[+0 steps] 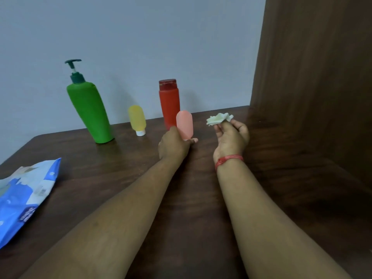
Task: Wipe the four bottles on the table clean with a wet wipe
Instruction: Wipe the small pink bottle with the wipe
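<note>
**Pink bottle in the left hand, wipe in the right**

We can read no brand on any bottle; all four bodies look plain, and the dark patch of print on the blue wipes pack (26,198) is too blurred for us to make out; the pack lies flat at the table's left edge, cut off by the frame. Our left hand (173,147) curls its fingers round the lower end of the small pink bottle (184,124), holding it upright with its cap hidden behind the fingers; our right hand (230,137), palm up with a red thread at the wrist, pinches a crumpled wet wipe (219,118) at its fingertips, just right of that bottle. Behind stand the green pump bottle (90,111), the small yellow bottle (137,120) on its white cap, and the red bottle (169,103), partly hidden by the pink one; we cannot tell what any of them contains. The dark wooden table (201,198) carries them all.
</note>
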